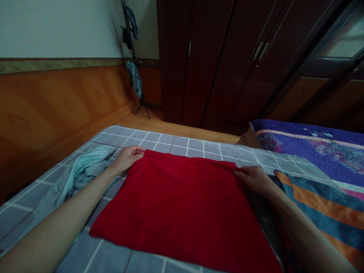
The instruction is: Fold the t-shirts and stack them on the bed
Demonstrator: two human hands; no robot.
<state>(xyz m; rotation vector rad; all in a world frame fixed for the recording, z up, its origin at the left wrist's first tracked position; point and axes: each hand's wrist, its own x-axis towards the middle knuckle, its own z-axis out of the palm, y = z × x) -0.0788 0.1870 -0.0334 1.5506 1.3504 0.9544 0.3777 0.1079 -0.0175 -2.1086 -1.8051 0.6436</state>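
Note:
A red piece of clothing (182, 204), its exact kind unclear, lies spread out on a grey bed sheet with white grid lines (167, 141). Its top edge runs between my two hands. My left hand (129, 156) pinches the far left corner between thumb and fingers. At the far right corner, my right hand (254, 179) grips the fabric, the thumb on top and the fingers partly hidden. The near edge flares wider than the top and shows slight wrinkles.
Crumpled pale-teal clothing (85, 167) lies left, beside my left forearm. An orange and blue striped cloth (321, 201) lies right, with dark fabric near it. Beyond are a purple patterned mattress (307, 140), a dark wardrobe (216, 64) and a coat stand (132, 41).

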